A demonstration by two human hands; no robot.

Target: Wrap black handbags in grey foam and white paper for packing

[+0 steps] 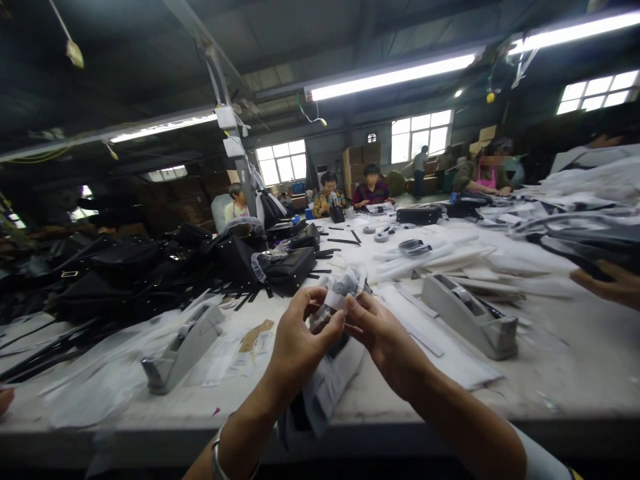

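Observation:
Between my hands, over the front of the white worktable, is a dark bundle in clear plastic [347, 281], perhaps part of a bag; its exact kind is hidden. A white strip [334, 300] lies across it. My left hand [300, 337] grips the bundle's left side, thumb and fingers closed around it. From the right, my right hand [387, 340] pinches near the strip's end with bent fingers. Below them, a dark piece under pale plastic wrap [330, 390] hangs toward the table edge; whether it joins the bundle cannot be made out.
Grey tape dispensers stand left [185, 350] and right [470, 317] of my hands. Black bags [285, 267] pile up at the left. Flat white sheets [445, 353] lie at the right. A co-worker's hand [613, 283] reaches in at the right edge; several people sit across the table.

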